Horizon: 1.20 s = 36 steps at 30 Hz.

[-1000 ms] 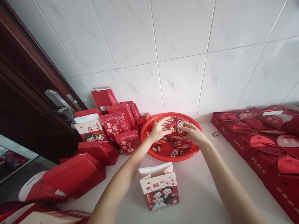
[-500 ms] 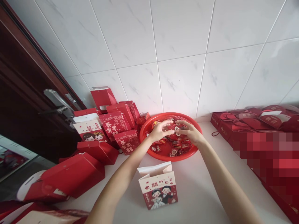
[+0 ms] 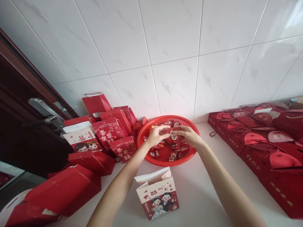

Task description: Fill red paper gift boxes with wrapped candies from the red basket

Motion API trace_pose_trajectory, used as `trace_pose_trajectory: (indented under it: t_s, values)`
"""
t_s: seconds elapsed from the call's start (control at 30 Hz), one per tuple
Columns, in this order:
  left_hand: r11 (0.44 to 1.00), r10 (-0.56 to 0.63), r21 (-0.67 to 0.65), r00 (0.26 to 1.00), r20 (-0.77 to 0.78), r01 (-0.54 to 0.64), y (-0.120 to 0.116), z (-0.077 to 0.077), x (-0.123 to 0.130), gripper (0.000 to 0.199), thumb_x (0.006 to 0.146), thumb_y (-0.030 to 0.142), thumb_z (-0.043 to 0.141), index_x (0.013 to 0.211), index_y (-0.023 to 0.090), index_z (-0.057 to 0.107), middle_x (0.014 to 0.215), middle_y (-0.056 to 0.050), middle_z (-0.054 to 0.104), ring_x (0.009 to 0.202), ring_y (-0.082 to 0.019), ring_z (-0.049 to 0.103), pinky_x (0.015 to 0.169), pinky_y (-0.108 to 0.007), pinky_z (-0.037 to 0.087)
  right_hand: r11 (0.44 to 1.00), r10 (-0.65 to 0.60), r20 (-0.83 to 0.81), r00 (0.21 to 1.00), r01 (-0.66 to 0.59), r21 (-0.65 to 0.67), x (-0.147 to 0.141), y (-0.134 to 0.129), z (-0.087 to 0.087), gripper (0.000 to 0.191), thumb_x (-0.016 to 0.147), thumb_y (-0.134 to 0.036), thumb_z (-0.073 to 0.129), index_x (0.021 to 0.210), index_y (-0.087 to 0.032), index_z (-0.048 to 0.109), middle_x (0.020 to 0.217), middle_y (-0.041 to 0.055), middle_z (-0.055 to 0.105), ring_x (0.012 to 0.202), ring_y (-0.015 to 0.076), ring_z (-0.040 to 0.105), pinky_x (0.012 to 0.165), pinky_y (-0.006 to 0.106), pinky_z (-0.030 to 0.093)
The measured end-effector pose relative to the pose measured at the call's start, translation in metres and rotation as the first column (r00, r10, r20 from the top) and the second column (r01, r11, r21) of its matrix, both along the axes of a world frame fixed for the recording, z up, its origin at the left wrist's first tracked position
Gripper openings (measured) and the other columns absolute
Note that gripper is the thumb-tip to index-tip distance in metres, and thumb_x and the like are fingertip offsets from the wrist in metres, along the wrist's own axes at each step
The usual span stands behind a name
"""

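Observation:
A round red basket (image 3: 144,130) full of red-wrapped candies (image 3: 176,149) stands on the white counter by the tiled wall. Both my hands reach into it. My left hand (image 3: 156,135) and my right hand (image 3: 188,136) meet over the basket, fingers pinched on candies, with a heart-marked wrapper (image 3: 173,135) showing between them. In front of the basket, nearer to me, an open paper gift bag (image 3: 157,196) with a cartoon bride and groom stands upright.
A heap of red gift boxes and bags (image 3: 107,134) lies to the left, some tipped over. Rows of closed red boxes (image 3: 265,142) line the right side. A dark wooden door with a metal handle (image 3: 42,108) is at far left.
My hands have drawn closer together over the basket and gathered candies between the fingers. The camera view has shifted slightly right and down.

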<state>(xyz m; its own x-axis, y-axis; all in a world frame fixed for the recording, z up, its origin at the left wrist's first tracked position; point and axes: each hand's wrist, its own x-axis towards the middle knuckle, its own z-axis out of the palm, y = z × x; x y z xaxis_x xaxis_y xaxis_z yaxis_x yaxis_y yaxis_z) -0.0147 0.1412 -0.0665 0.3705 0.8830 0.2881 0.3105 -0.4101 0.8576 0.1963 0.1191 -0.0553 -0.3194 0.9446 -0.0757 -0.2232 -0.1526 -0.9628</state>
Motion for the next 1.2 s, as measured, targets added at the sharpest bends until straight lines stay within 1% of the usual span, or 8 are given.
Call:
trace_pose_trajectory:
  t_s: [0.2, 0.4, 0.57, 0.67, 0.73, 0.9, 1.03, 1.2]
  values:
    - [1.0, 0.005, 0.005, 0.999, 0.036, -0.005, -0.001, 0.001, 0.003, 0.039, 0.078, 0.031, 0.078, 0.115, 0.018, 0.072, 0.128, -0.011, 0.071, 0.116, -0.027, 0.067, 0.099, -0.041, 0.055, 0.998, 0.058, -0.019, 0.998, -0.058, 0.005, 0.001, -0.001, -0.001, 0.039, 0.054, -0.025, 0.092, 0.085, -0.016, 0.07, 0.08, 0.0015, 0.069, 0.073, 0.015, 0.065, 0.063, 0.025, 0.056]
    - [1.0, 0.007, -0.013, 0.998, 0.055, -0.006, -0.002, -0.001, 0.004, 0.04, 0.079, 0.029, 0.079, 0.117, 0.019, 0.072, 0.132, -0.012, 0.069, 0.12, -0.028, 0.065, 0.101, -0.043, 0.054, 0.995, 0.102, -0.02, 0.995, -0.102, 0.002, 0.002, -0.002, 0.0, 0.041, 0.057, -0.029, 0.091, 0.092, -0.019, 0.071, 0.083, 0.0009, 0.067, 0.078, 0.0172, 0.066, 0.068, 0.032, 0.061]
    - [0.999, 0.003, -0.033, 0.997, 0.072, -0.001, -0.003, 0.0, 0.006, 0.04, 0.083, 0.034, 0.076, 0.119, 0.017, 0.07, 0.133, -0.013, 0.069, 0.121, -0.028, 0.065, 0.103, -0.043, 0.053, 0.998, 0.053, 0.02, 0.998, -0.054, 0.022, 0.002, -0.002, 0.0, 0.038, 0.057, -0.026, 0.087, 0.089, -0.02, 0.069, 0.078, -0.0008, 0.067, 0.072, 0.0167, 0.066, 0.06, 0.028, 0.057]
    - [0.996, 0.091, -0.004, 0.995, 0.047, -0.091, -0.004, 0.005, 0.005, 0.031, 0.093, 0.037, 0.063, 0.117, 0.019, 0.071, 0.128, -0.009, 0.071, 0.119, -0.025, 0.066, 0.104, -0.039, 0.052, 1.0, -0.014, 0.031, 0.999, 0.014, 0.004, 0.002, -0.001, 0.0, 0.032, 0.057, -0.024, 0.083, 0.086, -0.021, 0.068, 0.077, -0.0008, 0.068, 0.066, 0.0165, 0.065, 0.053, 0.027, 0.054]
    - [0.985, 0.169, 0.043, 0.982, -0.09, -0.165, -0.003, 0.008, 0.002, 0.028, 0.097, 0.033, 0.055, 0.114, 0.019, 0.072, 0.123, -0.008, 0.073, 0.114, -0.024, 0.068, 0.101, -0.038, 0.053, 0.999, -0.034, 0.027, 0.999, 0.034, 0.002, 0.001, 0.0, -0.001, 0.029, 0.056, -0.024, 0.082, 0.082, -0.02, 0.069, 0.076, -0.0007, 0.068, 0.063, 0.0157, 0.063, 0.051, 0.026, 0.052]
    - [0.988, 0.154, 0.096, 0.765, -0.626, -0.121, 0.001, 0.009, -0.012, 0.018, 0.086, 0.015, 0.061, 0.094, 0.019, 0.077, 0.108, -0.01, 0.076, 0.104, -0.027, 0.07, 0.096, -0.039, 0.053, 0.999, -0.044, 0.0, 0.999, 0.044, -0.007, 0.001, 0.002, -0.002, 0.029, 0.053, -0.023, 0.083, 0.078, -0.019, 0.069, 0.074, -0.0006, 0.068, 0.061, 0.015, 0.062, 0.051, 0.027, 0.051]
    - [0.989, 0.117, 0.033, 0.618, -0.777, -0.147, -0.001, 0.004, -0.019, 0.022, 0.073, 0.007, 0.069, 0.09, 0.019, 0.078, 0.099, -0.015, 0.076, 0.094, -0.033, 0.073, 0.084, -0.04, 0.055, 0.999, -0.039, -0.025, 0.999, 0.039, -0.011, 0.002, 0.002, -0.002, 0.03, 0.052, -0.024, 0.087, 0.074, -0.018, 0.068, 0.075, 0.0003, 0.069, 0.062, 0.0142, 0.062, 0.054, 0.026, 0.052]
    - [0.993, 0.056, 0.002, 0.47, -0.881, -0.115, -0.008, 0.003, -0.012, 0.03, 0.066, 0.003, 0.07, 0.088, 0.022, 0.076, 0.096, -0.011, 0.076, 0.094, -0.032, 0.073, 0.08, -0.037, 0.056, 0.999, -0.037, -0.045, 0.998, 0.036, -0.02, 0.002, 0.003, -0.002, 0.03, 0.051, -0.023, 0.088, 0.073, -0.018, 0.069, 0.076, 0.0008, 0.07, 0.067, 0.0147, 0.063, 0.06, 0.026, 0.055]
